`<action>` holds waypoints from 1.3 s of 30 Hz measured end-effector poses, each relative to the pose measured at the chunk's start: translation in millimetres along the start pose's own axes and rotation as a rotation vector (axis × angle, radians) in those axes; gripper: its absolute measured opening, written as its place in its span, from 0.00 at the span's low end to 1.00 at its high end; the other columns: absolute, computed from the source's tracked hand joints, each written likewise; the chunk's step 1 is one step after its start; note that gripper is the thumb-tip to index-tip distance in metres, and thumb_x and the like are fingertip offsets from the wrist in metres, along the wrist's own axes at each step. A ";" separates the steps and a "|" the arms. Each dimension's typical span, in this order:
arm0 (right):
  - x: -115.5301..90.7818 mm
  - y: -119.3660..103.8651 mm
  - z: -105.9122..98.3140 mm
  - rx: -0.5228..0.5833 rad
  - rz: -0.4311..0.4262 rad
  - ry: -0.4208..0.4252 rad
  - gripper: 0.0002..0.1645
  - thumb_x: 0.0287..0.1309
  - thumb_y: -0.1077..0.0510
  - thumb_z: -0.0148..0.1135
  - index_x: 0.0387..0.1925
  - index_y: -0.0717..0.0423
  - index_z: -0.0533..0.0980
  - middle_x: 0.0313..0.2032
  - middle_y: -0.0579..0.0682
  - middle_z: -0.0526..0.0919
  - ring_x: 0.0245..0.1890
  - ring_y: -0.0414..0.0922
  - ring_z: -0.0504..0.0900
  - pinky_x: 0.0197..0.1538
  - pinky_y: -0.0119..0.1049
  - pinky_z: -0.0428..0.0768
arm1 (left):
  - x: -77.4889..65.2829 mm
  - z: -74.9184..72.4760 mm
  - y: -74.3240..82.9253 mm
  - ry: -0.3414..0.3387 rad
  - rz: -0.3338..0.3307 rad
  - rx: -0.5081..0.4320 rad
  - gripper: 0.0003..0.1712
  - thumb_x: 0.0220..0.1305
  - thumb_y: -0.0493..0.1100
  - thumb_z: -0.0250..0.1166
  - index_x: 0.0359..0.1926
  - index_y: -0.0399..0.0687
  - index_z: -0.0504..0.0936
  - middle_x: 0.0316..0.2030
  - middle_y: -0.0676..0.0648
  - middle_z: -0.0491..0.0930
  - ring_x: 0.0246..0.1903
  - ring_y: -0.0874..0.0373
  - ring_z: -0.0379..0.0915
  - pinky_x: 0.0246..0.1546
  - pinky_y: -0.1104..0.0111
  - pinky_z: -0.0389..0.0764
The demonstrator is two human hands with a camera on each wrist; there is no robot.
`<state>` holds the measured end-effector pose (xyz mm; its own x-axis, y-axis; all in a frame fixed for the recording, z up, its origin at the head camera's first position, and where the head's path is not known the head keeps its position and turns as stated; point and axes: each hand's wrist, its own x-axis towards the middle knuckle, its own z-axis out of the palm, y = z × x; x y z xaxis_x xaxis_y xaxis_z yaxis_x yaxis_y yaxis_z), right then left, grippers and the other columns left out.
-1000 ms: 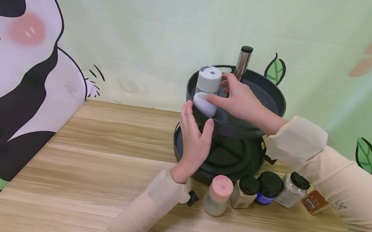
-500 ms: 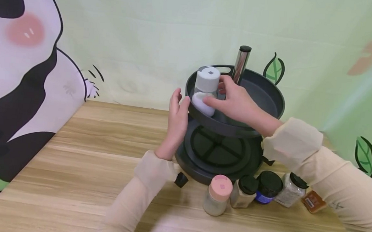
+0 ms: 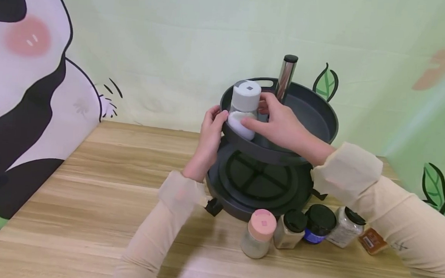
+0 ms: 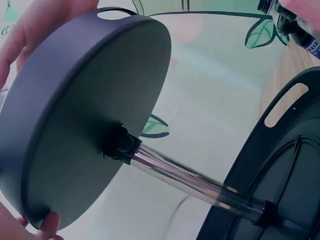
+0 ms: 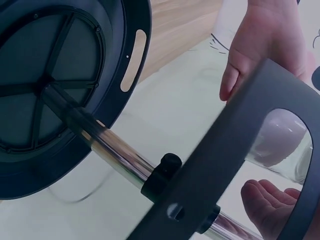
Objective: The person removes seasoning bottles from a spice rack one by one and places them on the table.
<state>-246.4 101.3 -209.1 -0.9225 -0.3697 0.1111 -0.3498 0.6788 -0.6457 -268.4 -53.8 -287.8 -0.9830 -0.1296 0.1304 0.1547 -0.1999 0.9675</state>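
Observation:
A two-tier round dark grey rack stands on the wooden table; its upper tray (image 3: 308,114) sits above the lower tray (image 3: 260,175) on a shiny metal pole (image 3: 286,77). In the upper tray, at its left side, stands a clear seasoning jar (image 3: 246,98) with a white lid and white contents. My right hand (image 3: 286,123) holds this jar, thumb at its front and the other fingers partly hidden behind. My left hand (image 3: 209,136) grips the upper tray's left rim, thumb on top. In the left wrist view, fingers (image 4: 47,225) touch the tray's edge.
A pink-lidded jar (image 3: 259,234), a black-lidded square jar (image 3: 290,230), a blue-labelled black-lidded jar (image 3: 319,223), another black-lidded jar (image 3: 346,227) and an orange packet (image 3: 373,241) line the table before the rack. A panda-printed cloth (image 3: 154,58) hangs behind.
My left hand has moved from the front of the upper tray out to its left and now grips the rim there. My right hand keeps its hold on the white-lidded jar.

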 end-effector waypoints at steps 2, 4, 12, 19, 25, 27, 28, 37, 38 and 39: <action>-0.9 1.8 0.2 0.000 -0.001 -0.006 0.43 0.50 0.41 0.57 0.62 0.52 0.53 0.59 0.52 0.65 0.59 0.47 0.65 0.57 0.47 0.66 | -2.1 0.2 0.3 0.007 -0.006 0.008 0.27 0.62 0.46 0.49 0.60 0.41 0.57 0.59 0.43 0.61 0.58 0.55 0.58 0.61 0.64 0.58; -1.9 3.4 0.4 0.001 -0.005 -0.011 0.43 0.50 0.42 0.57 0.62 0.52 0.52 0.59 0.52 0.65 0.59 0.47 0.65 0.56 0.47 0.66 | -4.6 0.2 -0.1 0.019 -0.012 0.019 0.27 0.61 0.47 0.50 0.59 0.43 0.58 0.58 0.44 0.60 0.57 0.56 0.58 0.60 0.63 0.59; -8.7 8.2 1.2 0.030 -0.033 -0.001 0.42 0.50 0.43 0.58 0.62 0.53 0.53 0.58 0.52 0.66 0.58 0.47 0.66 0.57 0.47 0.66 | -15.5 4.3 -2.2 0.091 0.024 -0.004 0.25 0.57 0.45 0.54 0.55 0.42 0.61 0.55 0.43 0.62 0.47 0.55 0.63 0.50 0.67 0.66; -13.9 11.0 0.8 0.044 -0.065 0.039 0.40 0.49 0.47 0.60 0.60 0.55 0.56 0.55 0.53 0.69 0.55 0.48 0.69 0.55 0.47 0.68 | -26.1 12.1 -3.6 0.121 0.050 -0.025 0.25 0.55 0.44 0.55 0.53 0.44 0.59 0.56 0.44 0.60 0.40 0.58 0.63 0.43 0.72 0.67; -13.5 12.6 1.4 0.080 -0.073 0.061 0.38 0.49 0.50 0.61 0.58 0.58 0.57 0.54 0.55 0.70 0.52 0.50 0.72 0.54 0.47 0.69 | -34.1 18.4 -5.4 0.123 0.079 -0.056 0.25 0.55 0.45 0.54 0.52 0.45 0.56 0.57 0.45 0.56 0.38 0.58 0.65 0.42 0.73 0.67; -13.3 12.7 2.0 0.104 -0.072 0.062 0.37 0.49 0.51 0.61 0.58 0.58 0.57 0.54 0.55 0.70 0.52 0.50 0.72 0.54 0.46 0.69 | -36.5 19.8 -5.7 0.122 0.082 -0.058 0.26 0.55 0.45 0.54 0.52 0.46 0.55 0.57 0.46 0.55 0.39 0.58 0.65 0.42 0.72 0.67; -13.1 12.9 2.3 0.118 -0.072 0.061 0.37 0.49 0.51 0.61 0.58 0.58 0.57 0.55 0.55 0.70 0.52 0.50 0.72 0.54 0.46 0.69 | -37.4 20.4 -5.8 0.119 0.084 -0.058 0.26 0.55 0.45 0.54 0.53 0.46 0.55 0.58 0.46 0.55 0.39 0.58 0.66 0.42 0.72 0.67; -10.4 14.1 2.8 0.164 -0.063 -0.001 0.40 0.48 0.52 0.63 0.60 0.54 0.56 0.55 0.54 0.70 0.51 0.50 0.72 0.54 0.46 0.68 | -41.2 22.1 -6.1 0.089 0.088 -0.049 0.27 0.57 0.45 0.53 0.55 0.47 0.53 0.59 0.46 0.54 0.43 0.56 0.67 0.45 0.70 0.68; -10.3 14.1 2.7 0.160 -0.061 -0.008 0.40 0.48 0.52 0.63 0.60 0.54 0.56 0.55 0.54 0.69 0.51 0.50 0.71 0.54 0.47 0.68 | -41.3 22.0 -6.3 0.087 0.088 -0.048 0.27 0.57 0.45 0.53 0.55 0.47 0.53 0.59 0.46 0.54 0.43 0.56 0.67 0.45 0.70 0.68; -10.2 14.1 2.6 0.157 -0.059 -0.013 0.40 0.48 0.51 0.63 0.61 0.54 0.55 0.55 0.54 0.69 0.51 0.50 0.71 0.54 0.47 0.68 | -41.5 21.7 -6.3 0.085 0.089 -0.047 0.27 0.57 0.45 0.53 0.55 0.47 0.53 0.59 0.46 0.54 0.43 0.56 0.67 0.46 0.70 0.68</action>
<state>-241.5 113.1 -221.3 -0.8984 -0.4152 0.1431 -0.3727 0.5486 -0.7484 -230.7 -26.1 -294.7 -0.9537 -0.2298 0.1943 0.2470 -0.2291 0.9415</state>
